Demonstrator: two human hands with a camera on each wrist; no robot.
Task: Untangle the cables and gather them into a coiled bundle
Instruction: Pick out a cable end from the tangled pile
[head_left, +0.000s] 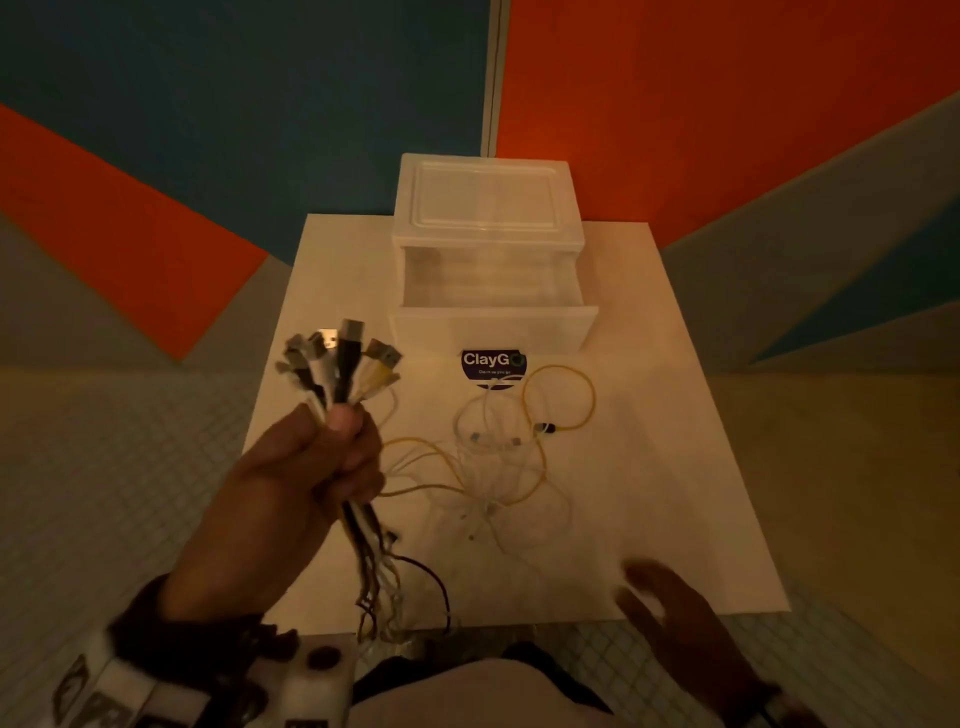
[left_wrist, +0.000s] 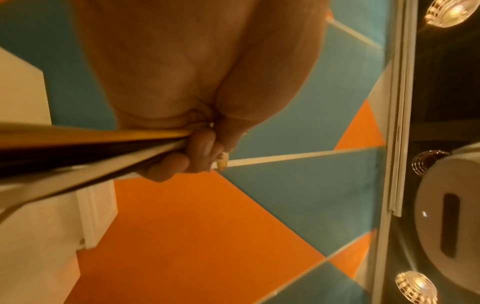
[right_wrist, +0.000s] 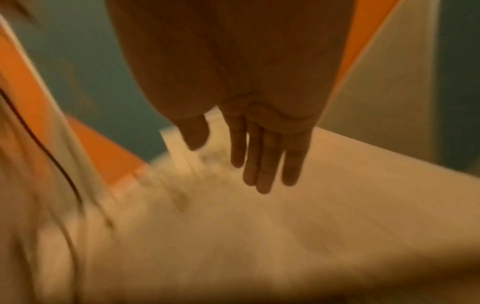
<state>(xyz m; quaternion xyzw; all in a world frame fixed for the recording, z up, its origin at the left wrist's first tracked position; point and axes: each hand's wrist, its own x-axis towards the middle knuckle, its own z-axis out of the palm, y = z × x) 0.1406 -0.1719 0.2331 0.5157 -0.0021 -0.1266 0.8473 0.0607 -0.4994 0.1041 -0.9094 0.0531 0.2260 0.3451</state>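
Clearly the cables (head_left: 343, 374) were light, limp and springy, so they seemed best taken just below the plugs, as the left hand (head_left: 311, 467) was doing, clenched round a fan of white, black and yellow ends above the tabletop (head_left: 649, 415); thin yellow and white loops (head_left: 519, 447) lay tangled there, while the right hand (head_left: 670, 618) hovered released, fingers straight
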